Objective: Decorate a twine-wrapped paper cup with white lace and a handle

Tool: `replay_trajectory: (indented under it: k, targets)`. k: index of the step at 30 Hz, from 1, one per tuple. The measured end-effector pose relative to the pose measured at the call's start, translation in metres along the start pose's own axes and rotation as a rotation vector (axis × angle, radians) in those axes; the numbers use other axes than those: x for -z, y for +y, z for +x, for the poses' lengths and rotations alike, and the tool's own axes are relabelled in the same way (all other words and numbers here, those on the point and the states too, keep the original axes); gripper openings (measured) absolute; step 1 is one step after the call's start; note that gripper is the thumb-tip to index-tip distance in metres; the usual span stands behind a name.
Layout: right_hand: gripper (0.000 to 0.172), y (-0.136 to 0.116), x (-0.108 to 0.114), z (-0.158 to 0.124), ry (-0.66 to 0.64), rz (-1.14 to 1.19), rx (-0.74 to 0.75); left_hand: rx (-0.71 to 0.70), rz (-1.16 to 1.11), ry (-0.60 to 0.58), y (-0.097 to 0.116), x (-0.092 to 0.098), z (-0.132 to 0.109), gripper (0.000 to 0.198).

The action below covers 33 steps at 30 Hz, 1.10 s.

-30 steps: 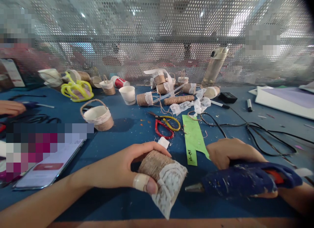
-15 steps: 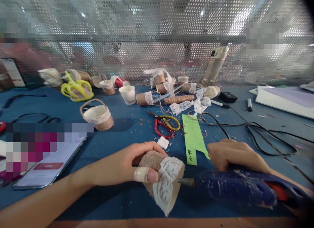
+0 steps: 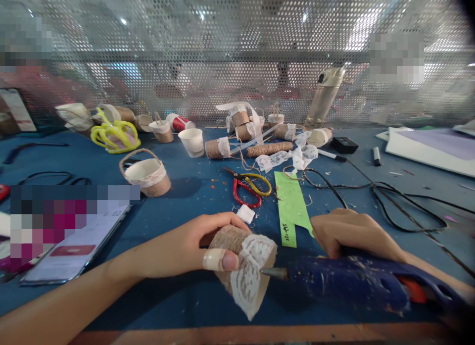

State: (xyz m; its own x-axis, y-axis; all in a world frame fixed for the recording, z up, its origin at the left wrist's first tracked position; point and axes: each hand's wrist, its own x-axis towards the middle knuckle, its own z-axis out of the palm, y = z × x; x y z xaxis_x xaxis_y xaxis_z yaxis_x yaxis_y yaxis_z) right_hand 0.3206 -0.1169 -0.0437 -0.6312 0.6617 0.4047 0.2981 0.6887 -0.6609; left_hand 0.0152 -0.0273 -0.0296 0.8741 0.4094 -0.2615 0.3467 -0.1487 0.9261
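My left hand (image 3: 208,248) grips a small cup wrapped in brown twine (image 3: 227,241), tilted with its rim toward the right. A bandage-like strip (image 3: 213,260) wraps the left thumb. White lace trim (image 3: 250,273) runs around the cup near the rim and hangs to a point below. My right hand (image 3: 349,231) is closed at a blue hot glue gun (image 3: 349,283), its fingers curled and partly hidden behind the gun's body. The metal nozzle (image 3: 275,272) is at the lace by the cup's rim; whether it touches cannot be made out.
Red-and-yellow-handled scissors (image 3: 248,186), green paper (image 3: 291,209) and a white square (image 3: 245,214) lie beyond the cup. A twine-handled basket (image 3: 148,176) and a phone (image 3: 79,246) are at left. Black cord (image 3: 386,211) loops at right. Several small cups and a perforated screen (image 3: 237,48) stand behind.
The glue gun and my right hand have shifted slightly left, bringing the nozzle closer to the lace. My left hand keeps its hold on the cup.
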Motion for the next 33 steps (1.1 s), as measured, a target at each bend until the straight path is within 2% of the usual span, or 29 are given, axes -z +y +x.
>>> replay_trajectory:
  k: [8,18,21,28,33]
  targets:
    - [0.030,-0.003,0.001,0.001,-0.041,-0.008,-0.027,0.010,0.026,-0.009,0.006,0.001,0.001,0.061]
    - [0.031,0.001,-0.006,-0.002,0.042,-0.074,0.000,0.003,0.012,0.012,0.002,0.002,0.001,0.055]
    - [0.034,0.003,-0.007,-0.003,0.118,-0.121,0.038,0.009,0.002,0.017,0.004,0.002,0.001,0.055]
    - [0.044,0.004,-0.011,-0.002,0.157,-0.019,0.037,-0.005,0.029,0.021,0.000,0.001,0.000,0.051]
    - [0.033,0.006,-0.010,0.000,0.075,-0.036,0.058,0.006,0.064,0.019,0.001,0.001,0.000,0.050]
